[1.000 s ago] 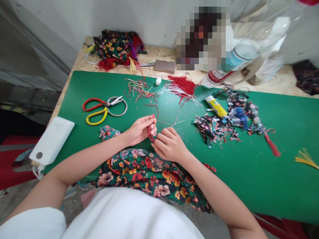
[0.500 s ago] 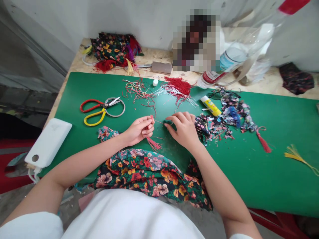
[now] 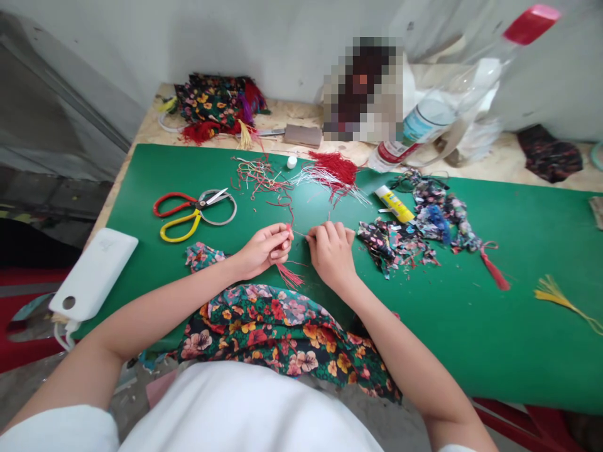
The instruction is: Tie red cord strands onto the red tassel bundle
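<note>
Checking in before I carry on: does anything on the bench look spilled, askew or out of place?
Yes. A plastic bottle lies tipped on its side at the back of the table. Fabric scraps and cut threads are strewn over the green mat. The left hand pinches a red tassel; nothing looks damaged.

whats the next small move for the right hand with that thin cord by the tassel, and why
Probably bring the right hand in toward the left hand so the thin cord meets the head of the red tassel. The left hand pinches the tassel's top with the fringe hanging down, and the right fingertips sit on the cord beside it, a small gap apart.
</note>
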{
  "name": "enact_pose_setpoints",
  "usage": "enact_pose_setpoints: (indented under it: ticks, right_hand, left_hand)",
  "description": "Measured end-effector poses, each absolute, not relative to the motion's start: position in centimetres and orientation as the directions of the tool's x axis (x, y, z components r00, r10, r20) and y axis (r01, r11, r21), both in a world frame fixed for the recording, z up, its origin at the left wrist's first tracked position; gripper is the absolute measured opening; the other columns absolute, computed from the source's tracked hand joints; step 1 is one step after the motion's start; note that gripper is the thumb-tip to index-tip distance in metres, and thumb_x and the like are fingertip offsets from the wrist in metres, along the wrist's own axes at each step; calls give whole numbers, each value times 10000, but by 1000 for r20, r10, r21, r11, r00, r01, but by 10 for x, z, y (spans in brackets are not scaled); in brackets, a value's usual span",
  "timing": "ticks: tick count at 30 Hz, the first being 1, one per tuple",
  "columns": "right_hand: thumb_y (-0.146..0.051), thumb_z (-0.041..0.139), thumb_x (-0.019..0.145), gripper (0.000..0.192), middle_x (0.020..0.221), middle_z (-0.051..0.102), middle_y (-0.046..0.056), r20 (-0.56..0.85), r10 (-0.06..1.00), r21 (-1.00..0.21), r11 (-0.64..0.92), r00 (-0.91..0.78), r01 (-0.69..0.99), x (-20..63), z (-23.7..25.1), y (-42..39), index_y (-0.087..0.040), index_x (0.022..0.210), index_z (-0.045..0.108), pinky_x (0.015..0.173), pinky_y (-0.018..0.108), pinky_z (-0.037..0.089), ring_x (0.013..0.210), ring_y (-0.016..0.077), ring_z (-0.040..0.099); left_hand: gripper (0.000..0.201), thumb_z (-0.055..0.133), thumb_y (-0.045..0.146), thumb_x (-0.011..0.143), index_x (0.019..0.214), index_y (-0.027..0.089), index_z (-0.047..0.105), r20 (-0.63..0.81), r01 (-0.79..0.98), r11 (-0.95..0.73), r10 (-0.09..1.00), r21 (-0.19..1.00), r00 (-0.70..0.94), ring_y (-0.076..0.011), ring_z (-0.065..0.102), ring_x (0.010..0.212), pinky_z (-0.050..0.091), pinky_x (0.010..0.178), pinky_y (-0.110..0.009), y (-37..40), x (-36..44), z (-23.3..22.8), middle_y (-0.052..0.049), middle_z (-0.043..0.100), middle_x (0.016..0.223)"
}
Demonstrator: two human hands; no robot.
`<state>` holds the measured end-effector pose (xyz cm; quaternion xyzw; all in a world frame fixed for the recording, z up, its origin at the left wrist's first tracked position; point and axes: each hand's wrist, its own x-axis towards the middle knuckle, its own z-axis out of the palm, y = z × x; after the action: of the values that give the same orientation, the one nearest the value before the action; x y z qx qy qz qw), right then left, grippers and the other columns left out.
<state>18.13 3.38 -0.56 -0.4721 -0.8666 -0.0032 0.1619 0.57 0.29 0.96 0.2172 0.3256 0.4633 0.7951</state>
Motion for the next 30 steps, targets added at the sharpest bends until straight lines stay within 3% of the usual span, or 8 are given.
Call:
enact_pose_setpoints:
  ticks: [4,7,9,14,23,30]
  right_hand:
    - [-245,400,938,144,831,574,51,333,873,-459,480,-356,747,180,-1,30,-195,840,493,740,339,304,814,201,479]
    - [-226,393,933,123,837,581,36,364,883,-568,461,-295,682,178,4,24,-205,835,464,764,336,319,848,187,506]
    - [-206,392,928,104,837,593,31,389,872,-575,481,-296,662,175,5,20,-208,847,458,773,337,324,853,184,519]
    - [-161,407,914,110,773,595,13,426,852,-591,518,-306,619,173,3,15,-212,831,458,726,322,348,767,166,534]
    - [-197,557,860,69,740,647,-8,492,818,-583,563,-298,586,168,3,12,-220,796,544,748,335,369,754,155,589]
    - [-194,624,830,70,730,666,-17,597,749,-500,627,-287,597,170,2,11,-228,815,564,742,327,373,759,150,602]
  left_hand:
    - [202,673,303,767,773,133,564,-303,-520,462,881,718,365,-11,391,483,318,488,-170,1,9,7,33,506,681]
    - [250,699,338,733,747,121,574,-308,-495,447,889,745,340,-12,440,520,350,509,-184,1,10,8,9,547,800]
    - [280,711,361,715,727,116,575,-298,-486,443,889,753,349,-8,457,531,373,519,-195,1,11,10,-10,563,911]
    - [264,697,358,731,734,120,582,-273,-501,421,899,756,343,-11,472,535,381,528,-199,1,10,11,-16,568,947]
    - [227,688,318,755,833,118,613,-309,-577,451,891,682,331,-27,446,514,338,517,-186,3,8,9,11,558,711]
    - [217,682,307,761,841,123,599,-334,-576,466,884,671,326,-32,447,511,332,514,-185,3,8,8,36,508,638]
